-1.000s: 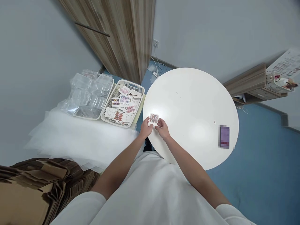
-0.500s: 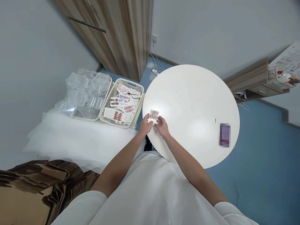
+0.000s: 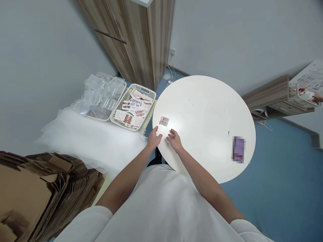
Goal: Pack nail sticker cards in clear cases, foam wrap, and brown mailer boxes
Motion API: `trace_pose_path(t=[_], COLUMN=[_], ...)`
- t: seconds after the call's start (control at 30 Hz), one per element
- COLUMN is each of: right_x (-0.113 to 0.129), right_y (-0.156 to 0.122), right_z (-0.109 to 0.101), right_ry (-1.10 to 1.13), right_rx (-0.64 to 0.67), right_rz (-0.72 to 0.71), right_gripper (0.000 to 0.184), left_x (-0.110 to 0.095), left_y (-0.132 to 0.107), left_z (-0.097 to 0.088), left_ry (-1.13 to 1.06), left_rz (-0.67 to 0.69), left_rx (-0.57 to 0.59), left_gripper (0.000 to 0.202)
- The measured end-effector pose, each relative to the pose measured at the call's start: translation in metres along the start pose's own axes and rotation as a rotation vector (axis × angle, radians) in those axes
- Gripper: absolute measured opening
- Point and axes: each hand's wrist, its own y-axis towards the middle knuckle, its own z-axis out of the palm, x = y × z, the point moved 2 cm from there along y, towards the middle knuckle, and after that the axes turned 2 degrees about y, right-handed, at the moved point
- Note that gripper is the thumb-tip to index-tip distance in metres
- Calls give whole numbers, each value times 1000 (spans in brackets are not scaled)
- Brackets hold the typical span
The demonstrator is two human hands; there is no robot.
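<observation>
A small card of press-on nails, with two rows of pinkish-brown nails, lies on the round white table near its left edge. Just below the card's left corner is my left hand, open, thumb and fingers apart. My right hand hovers at the card's lower right, its fingers loosely curved and apart, holding nothing. Neither hand appears to grip the card. Left of the table, a white basket holds many similar nail cards.
Another basket beside it is heaped with clear plastic boxes. White translucent sheets and stacked flattened cardboard lie to my left. A pixelated purple item rests at the table's right. Behind stands a wooden cabinet; a shelf is at far right.
The nail card, between my fingers before, now lies flat on the table. Both hands have let go and drawn slightly back toward me. The view has shifted a little.
</observation>
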Motion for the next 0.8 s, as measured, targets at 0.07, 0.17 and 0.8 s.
trace_pose_path(t=[0.07, 0.17, 0.8], right_x=[-1, -6, -12], right_y=[-9, -24, -70], right_z=[-7, -15, 49], right_ry=[-25, -40, -64], right_rx=[12, 54, 432], right_rz=[-2, -2, 36], right_gripper=[55, 41, 30], left_x=[3, 13, 40], left_y=[-15, -43, -154], left_z=[0, -1, -81], left_ry=[9, 20, 167], left_rz=[3, -9, -141], left_rx=[-17, -32, 56], left_gripper=[56, 47, 49])
